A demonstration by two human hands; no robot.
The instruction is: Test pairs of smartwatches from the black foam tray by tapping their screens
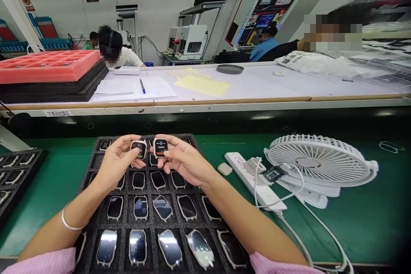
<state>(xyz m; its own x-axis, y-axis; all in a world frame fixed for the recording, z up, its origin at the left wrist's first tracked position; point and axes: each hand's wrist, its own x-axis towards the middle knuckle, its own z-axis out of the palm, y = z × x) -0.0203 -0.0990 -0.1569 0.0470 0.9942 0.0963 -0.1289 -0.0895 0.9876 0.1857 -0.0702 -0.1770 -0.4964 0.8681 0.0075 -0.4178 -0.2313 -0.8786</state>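
My left hand (pixel 117 160) is closed around a smartwatch body (pixel 139 149) with a lit screen, held up above a black foam tray (pixel 91 167). My right hand (pixel 183 158) grips a second smartwatch body (pixel 160 147), its screen also lit, right beside the first. The two watches are nearly touching. Below my hands the tray holds several rows of dark-screened watch bodies (pixel 162 207) in pockets. A thin bracelet (pixel 69 222) circles my left wrist.
A second black tray (pixel 27 167) with watches lies at the left on the green mat (pixel 369 218). To the right lie a white power strip (pixel 250 180), cables and a white fan (pixel 317 162). Beyond stands a white bench (pixel 257 87) with papers, a pen, stacked trays; other people sit there.
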